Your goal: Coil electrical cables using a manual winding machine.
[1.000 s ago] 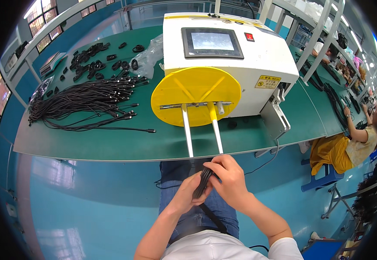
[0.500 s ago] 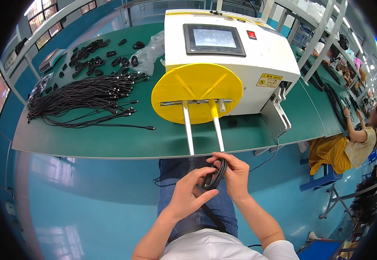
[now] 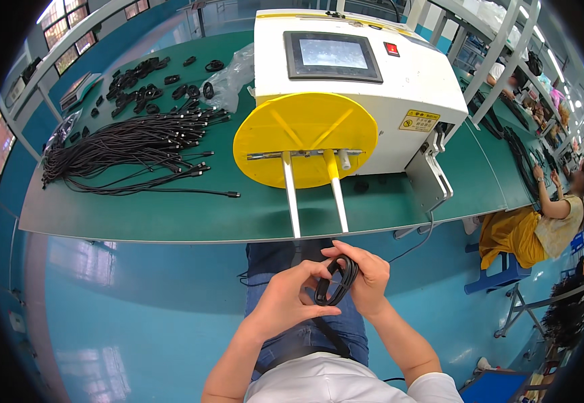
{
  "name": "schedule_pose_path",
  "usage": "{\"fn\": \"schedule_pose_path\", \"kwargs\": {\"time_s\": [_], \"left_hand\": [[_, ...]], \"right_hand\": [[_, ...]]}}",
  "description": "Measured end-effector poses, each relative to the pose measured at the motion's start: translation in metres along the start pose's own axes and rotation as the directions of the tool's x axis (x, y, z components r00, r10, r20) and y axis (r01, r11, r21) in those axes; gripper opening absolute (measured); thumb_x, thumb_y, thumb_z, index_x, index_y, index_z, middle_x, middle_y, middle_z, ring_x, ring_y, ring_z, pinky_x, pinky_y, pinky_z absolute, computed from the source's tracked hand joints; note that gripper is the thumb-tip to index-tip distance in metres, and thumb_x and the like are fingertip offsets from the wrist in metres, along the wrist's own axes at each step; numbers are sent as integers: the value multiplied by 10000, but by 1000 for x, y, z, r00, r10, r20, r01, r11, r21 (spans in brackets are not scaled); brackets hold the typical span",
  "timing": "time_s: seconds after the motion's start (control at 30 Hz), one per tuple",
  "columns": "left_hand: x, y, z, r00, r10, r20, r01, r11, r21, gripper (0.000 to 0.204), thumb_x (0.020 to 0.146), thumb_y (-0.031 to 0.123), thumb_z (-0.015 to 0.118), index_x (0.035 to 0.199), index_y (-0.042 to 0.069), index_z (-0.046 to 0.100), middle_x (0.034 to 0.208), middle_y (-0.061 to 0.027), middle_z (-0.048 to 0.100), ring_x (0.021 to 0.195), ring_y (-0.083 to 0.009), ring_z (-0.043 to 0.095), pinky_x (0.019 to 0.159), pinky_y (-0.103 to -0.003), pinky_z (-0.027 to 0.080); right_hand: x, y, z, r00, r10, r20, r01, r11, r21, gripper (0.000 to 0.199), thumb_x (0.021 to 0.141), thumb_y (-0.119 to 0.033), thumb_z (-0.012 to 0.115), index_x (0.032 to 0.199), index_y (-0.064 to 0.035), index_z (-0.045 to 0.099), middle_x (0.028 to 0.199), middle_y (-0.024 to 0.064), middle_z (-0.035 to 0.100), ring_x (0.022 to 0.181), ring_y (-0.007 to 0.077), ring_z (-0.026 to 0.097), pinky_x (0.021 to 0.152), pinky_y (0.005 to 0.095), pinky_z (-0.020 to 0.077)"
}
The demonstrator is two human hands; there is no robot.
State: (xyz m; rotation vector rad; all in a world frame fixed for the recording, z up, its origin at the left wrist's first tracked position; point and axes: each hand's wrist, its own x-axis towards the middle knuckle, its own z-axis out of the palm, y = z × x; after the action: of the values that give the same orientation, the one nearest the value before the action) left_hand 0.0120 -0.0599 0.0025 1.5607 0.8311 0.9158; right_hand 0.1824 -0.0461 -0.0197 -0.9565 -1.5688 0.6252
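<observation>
Gripped in both hands [image 3: 282, 297] [image 3: 371, 283], the coil [image 3: 350, 271] slants up-right lengthwise.

Coiled black cable [image 3: 349, 276] held between left hand [image 3: 286, 295] and right hand [image 3: 368, 279], white winding machine [image 3: 399, 87] with round yellow disc [image 3: 305, 127] on a green table [image 3: 225, 216], black plug-ended cables [image 3: 124, 154] and small black coils [image 3: 139, 102] left of it, co-worker [image 3: 555, 227] seated at right.

a yellow warning label [image 3: 420, 120] over there on the right of the white cable-winding machine [image 3: 409, 87], a triangle symbol in its top strip, a round pictogram below at left, dark lettering too small to read, the touchscreen [image 3: 333, 54] display washed out
</observation>
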Motion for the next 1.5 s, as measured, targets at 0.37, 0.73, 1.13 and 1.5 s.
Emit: {"fn": "schedule_pose_path", "kwargs": {"time_s": [0.37, 0.73, 1.13, 1.5], "left_hand": [[10, -19, -19, 968, -117, 224, 178, 945, -276, 598, 728, 82, 777, 1198, 23, 413, 1132, -125, 552, 993, -211, 617, 746, -331, 565], [25, -37, 3, 954, -254, 157, 287, 640, -712, 733, 917, 639, 293, 1347, 50, 363, 1088, -127, 564, 916, -205, 604, 666, -328, 536], [18, -40, 15, 911, -408, -54, 222, 597, -771, 520, 992, 471, 338, 1186, 18, 504, 943, -63, 583, 742, -128, 548, 590, -261, 463], [11, -50, 21, 902, -393, -179, 154, 680, -717, 415, 993, 398, 414, 1106, 21, 548, 1029, -69, 607, 932, -128, 580, 807, -269, 470]], "right_hand": [[20, -9, -15, 951, -192, 243, 255, 930, -264, 406, 700, 98, 601, 1084, -26, 645, 804, 129, 681, 710, 270, 671, 633, 316, 538], [44, -15, -3, 884, 164, 438, 118, 828, -548, 300, 704, 35, 628, 1001, -6, 631, 776, 131, 649, 672, 287, 633, 600, 365, 510], [11, -6, 7, 958, -59, 280, 195, 849, -491, 155, 669, -25, 692, 816, -46, 644, 872, 81, 552, 837, 268, 501, 717, 369, 434], [0, -18, 2, 968, 32, 250, 85, 893, -442, 84, 718, -42, 706, 763, -22, 637, 823, 75, 546, 816, 265, 506, 711, 361, 432]]}}
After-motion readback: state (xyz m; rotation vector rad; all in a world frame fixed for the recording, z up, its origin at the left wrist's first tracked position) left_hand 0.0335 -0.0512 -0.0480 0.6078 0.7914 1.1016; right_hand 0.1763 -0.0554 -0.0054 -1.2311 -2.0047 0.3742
